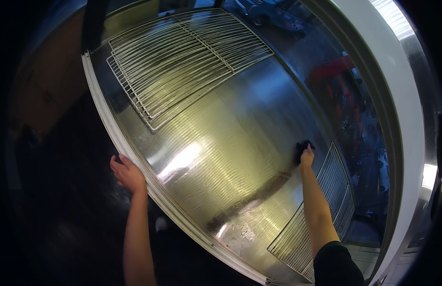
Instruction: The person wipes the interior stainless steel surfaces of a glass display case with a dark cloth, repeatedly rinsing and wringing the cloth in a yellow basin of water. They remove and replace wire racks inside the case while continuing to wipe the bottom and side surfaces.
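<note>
My right hand (307, 157) grips a dark cloth (302, 150) against the far part of a shiny metal surface (221, 143), near the glass. My left hand (128, 174) holds nothing; its fingers are apart and slightly bent, beside the pale track (106, 118) along the near edge. Stacked wire racks (171, 64) lie on the metal at the upper left. Under my right forearm another wire rack (335, 186) rests at the lower right. Wet-looking streaks and droplets (244, 231) show on the metal near the lower edge.
A curved glass pane (335, 96) with a pale frame (403, 107) bounds the right side; a vehicle and red shapes show through or in it. Dark floor lies beyond the near track on the left, where a light-toned shoe tip or similar object (161, 224) shows.
</note>
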`<action>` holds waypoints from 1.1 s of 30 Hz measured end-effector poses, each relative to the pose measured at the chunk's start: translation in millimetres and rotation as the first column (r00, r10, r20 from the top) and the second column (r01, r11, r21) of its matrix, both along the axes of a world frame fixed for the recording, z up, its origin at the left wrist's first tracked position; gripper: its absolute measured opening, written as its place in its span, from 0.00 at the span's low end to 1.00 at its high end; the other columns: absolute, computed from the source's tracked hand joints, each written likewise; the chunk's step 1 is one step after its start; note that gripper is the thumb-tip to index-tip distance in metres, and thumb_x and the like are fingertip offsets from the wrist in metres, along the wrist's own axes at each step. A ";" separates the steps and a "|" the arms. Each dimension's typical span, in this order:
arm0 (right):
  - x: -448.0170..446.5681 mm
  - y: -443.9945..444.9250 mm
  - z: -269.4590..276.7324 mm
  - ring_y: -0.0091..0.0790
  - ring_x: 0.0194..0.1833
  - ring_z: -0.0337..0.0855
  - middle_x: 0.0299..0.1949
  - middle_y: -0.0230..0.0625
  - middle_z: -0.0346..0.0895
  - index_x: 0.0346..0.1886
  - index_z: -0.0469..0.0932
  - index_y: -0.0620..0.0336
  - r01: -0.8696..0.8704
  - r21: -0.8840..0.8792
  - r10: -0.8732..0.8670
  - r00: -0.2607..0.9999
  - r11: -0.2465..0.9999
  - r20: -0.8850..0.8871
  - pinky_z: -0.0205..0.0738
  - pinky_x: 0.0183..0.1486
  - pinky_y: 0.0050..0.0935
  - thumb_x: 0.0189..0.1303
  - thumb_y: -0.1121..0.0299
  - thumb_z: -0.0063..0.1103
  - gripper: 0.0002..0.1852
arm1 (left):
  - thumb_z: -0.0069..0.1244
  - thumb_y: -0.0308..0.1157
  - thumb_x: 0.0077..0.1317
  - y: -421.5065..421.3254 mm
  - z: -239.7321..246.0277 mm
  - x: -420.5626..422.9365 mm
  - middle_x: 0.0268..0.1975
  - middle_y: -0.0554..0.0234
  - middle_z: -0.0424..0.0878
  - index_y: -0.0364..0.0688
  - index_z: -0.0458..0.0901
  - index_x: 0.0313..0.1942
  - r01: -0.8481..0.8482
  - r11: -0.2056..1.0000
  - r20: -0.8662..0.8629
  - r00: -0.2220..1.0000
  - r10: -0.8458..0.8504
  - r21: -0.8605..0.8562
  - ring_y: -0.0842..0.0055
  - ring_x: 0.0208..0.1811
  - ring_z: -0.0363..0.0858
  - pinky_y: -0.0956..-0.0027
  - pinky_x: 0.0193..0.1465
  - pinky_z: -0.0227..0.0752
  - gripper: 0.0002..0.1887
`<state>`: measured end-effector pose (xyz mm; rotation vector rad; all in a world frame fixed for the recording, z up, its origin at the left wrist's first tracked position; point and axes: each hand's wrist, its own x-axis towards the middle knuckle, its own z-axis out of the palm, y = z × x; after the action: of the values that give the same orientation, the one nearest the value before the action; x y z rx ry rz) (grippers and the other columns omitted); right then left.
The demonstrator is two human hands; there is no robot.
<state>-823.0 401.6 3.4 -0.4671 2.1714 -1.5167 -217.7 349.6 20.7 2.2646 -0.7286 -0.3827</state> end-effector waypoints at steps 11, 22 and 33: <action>286.0 36.1 49.4 0.50 0.69 0.57 0.66 0.40 0.63 0.61 0.68 0.60 -0.962 0.209 0.921 0.085 0.175 -0.379 0.46 0.72 0.43 0.47 0.84 0.43 0.32 | 0.34 0.51 0.70 1.1 -2.9 2.1 0.62 0.56 0.68 0.40 0.65 0.59 -0.016 1.000 -0.008 1.000 0.016 -0.003 0.58 0.63 0.65 0.45 0.63 0.50 0.27; 1.5 132.8 -4.0 0.55 0.67 0.58 0.64 0.56 0.63 0.58 0.68 0.72 0.173 0.669 0.525 0.491 0.723 -0.695 0.50 0.70 0.38 0.53 0.77 0.41 0.26 | 0.36 0.49 0.71 4.5 -8.0 2.3 0.61 0.51 0.68 0.40 0.66 0.60 -0.019 0.995 -0.205 0.979 -0.003 -0.103 0.60 0.61 0.67 0.56 0.63 0.55 0.25; -140.4 -75.6 -14.6 0.44 0.56 0.72 0.57 0.49 0.72 0.58 0.70 0.71 0.139 0.253 -0.022 0.909 0.957 -0.417 0.63 0.58 0.34 0.67 0.64 0.40 0.23 | 0.35 0.45 0.74 6.7 0.9 -5.8 0.50 0.60 0.73 0.41 0.64 0.60 -0.245 0.882 -0.694 0.710 -0.120 -0.402 0.75 0.48 0.70 0.71 0.53 0.64 0.22</action>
<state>-963.4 325.9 -11.1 -0.6526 2.7111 -1.2010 -223.5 356.2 21.6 1.4837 -0.2762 -0.8773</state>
